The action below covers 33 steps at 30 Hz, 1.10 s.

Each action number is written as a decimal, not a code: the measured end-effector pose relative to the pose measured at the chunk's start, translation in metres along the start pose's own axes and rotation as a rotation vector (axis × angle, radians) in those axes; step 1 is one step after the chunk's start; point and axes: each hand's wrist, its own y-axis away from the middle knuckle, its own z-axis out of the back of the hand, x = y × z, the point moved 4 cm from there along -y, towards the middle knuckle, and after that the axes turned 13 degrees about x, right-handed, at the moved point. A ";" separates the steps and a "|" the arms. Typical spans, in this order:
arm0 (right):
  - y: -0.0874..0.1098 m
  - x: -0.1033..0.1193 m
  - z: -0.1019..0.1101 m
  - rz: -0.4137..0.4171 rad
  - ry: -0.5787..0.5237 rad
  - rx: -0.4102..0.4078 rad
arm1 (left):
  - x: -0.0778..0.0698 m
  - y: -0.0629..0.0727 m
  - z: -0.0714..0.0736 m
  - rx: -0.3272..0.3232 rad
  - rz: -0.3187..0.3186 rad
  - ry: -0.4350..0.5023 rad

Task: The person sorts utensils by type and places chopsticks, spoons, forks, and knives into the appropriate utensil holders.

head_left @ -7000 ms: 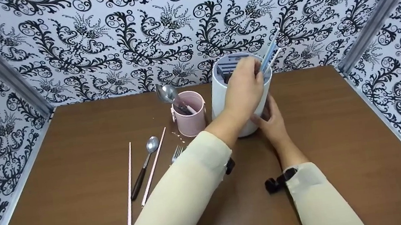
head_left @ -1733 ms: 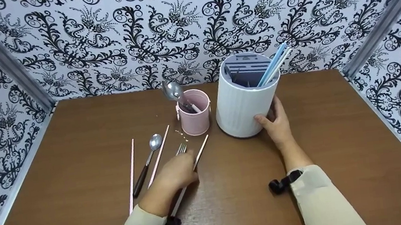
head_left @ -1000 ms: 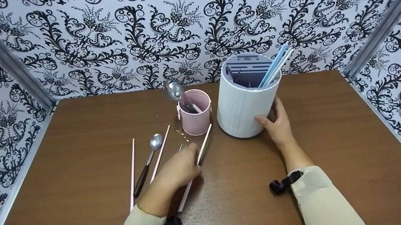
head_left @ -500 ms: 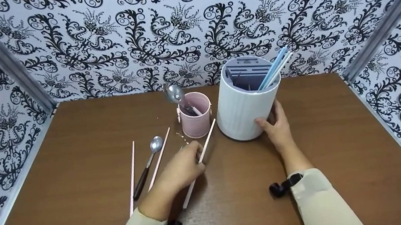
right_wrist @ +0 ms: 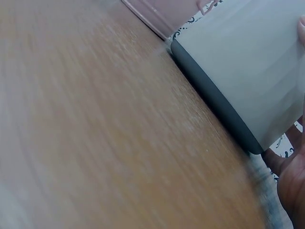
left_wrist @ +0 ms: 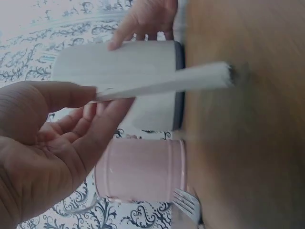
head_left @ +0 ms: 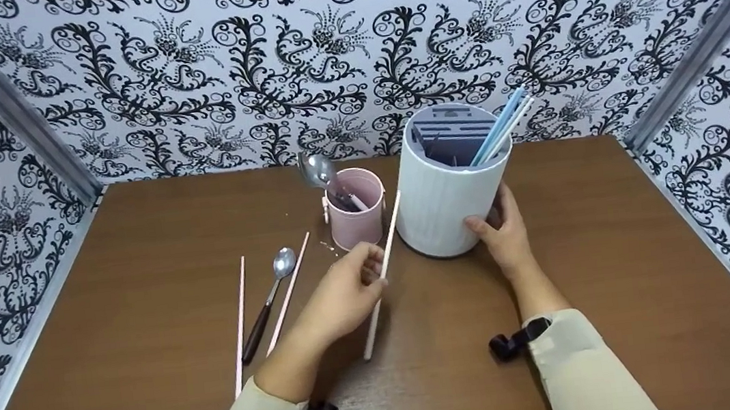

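The step in hand looks like bringing a pale chopstick (head_left: 391, 231) from the counter (head_left: 460, 373) to the white holder (head_left: 437, 207), which stands toward the back edge, right of the pink cup (head_left: 357, 226). The left hand (head_left: 341, 300) has its grip pinched on the chopstick near its middle; whether the lower end touches the wood cannot be told. The right hand (head_left: 504, 234) grips the holder low on its right side, thumb in front. The next move seems to call for raising the chopstick and tipping it over the rim, the holder kept steady. Two pink chopsticks (head_left: 240, 315) and a spoon (head_left: 284, 261) lie toward the left edge.
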 end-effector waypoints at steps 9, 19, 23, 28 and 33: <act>0.001 0.000 0.001 -0.020 0.017 0.002 | -0.039 -0.013 0.011 -0.104 -0.071 0.228; 0.000 0.000 -0.001 -0.008 0.003 -0.003 | -0.080 -0.037 0.024 -0.235 -0.226 0.339; 0.000 -0.001 -0.001 -0.022 0.016 -0.008 | -0.095 -0.045 0.028 -0.286 -0.304 0.413; -0.001 -0.002 0.000 -0.017 0.003 -0.003 | -0.117 -0.055 0.035 -0.341 -0.394 0.481; -0.001 -0.003 0.001 -0.011 0.014 -0.001 | -0.138 -0.063 0.039 -0.395 -0.448 0.452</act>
